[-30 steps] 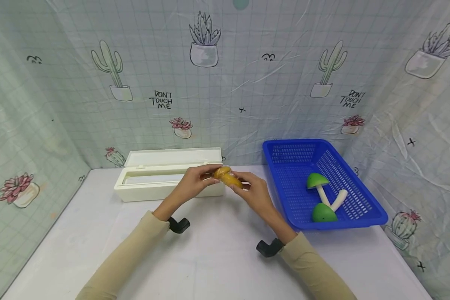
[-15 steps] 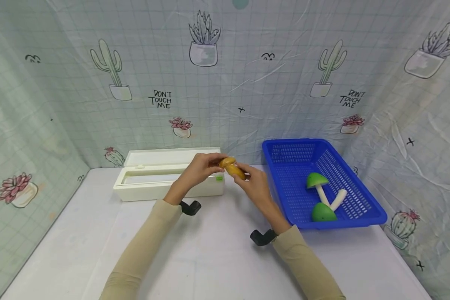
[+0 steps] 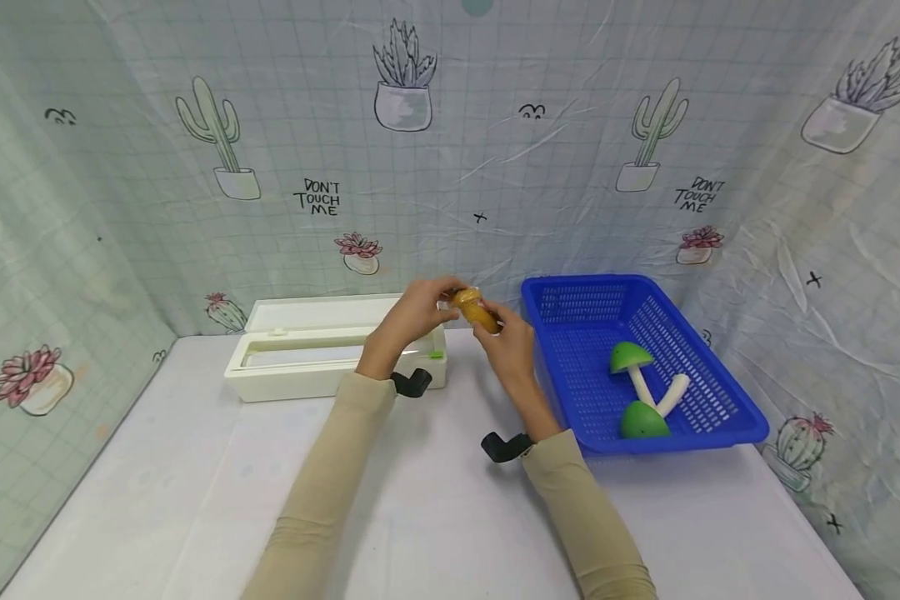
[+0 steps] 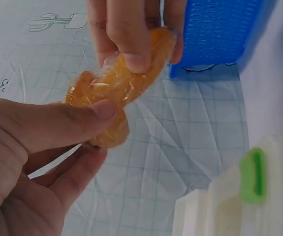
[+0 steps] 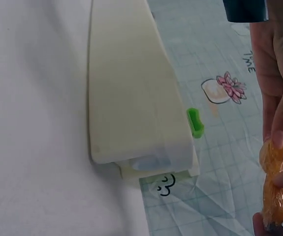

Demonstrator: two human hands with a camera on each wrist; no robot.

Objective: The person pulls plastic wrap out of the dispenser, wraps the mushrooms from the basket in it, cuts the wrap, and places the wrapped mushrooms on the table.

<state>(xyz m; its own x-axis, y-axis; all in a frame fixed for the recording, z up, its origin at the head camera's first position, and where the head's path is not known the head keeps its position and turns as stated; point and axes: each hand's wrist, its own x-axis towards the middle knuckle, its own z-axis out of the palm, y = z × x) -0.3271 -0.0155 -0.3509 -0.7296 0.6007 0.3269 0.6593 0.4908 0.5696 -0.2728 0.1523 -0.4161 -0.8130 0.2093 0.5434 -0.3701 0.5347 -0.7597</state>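
Head view: the yellow bundle (image 3: 476,312) is held above the table (image 3: 435,533), between the white box (image 3: 292,385) and the blue basket (image 3: 675,444). The left hand (image 3: 414,312) and right hand (image 3: 512,346) each have fingers clamped on one end; were either pinch to slacken on the slick surface, the bundle could drop.

Left wrist view: the left thumb (image 4: 67,120) lies across the near end, the right hand across the far one. An uneven pull or twist might tear the clear film (image 4: 101,84) or leave it loose. The bundle is orange-yellow and lumpy, with glossy creases.

Right wrist view: the bundle stands at the margin, partly cut off and covered by fingers, so whether film encloses all of it cannot be told; its lower tip looks dark
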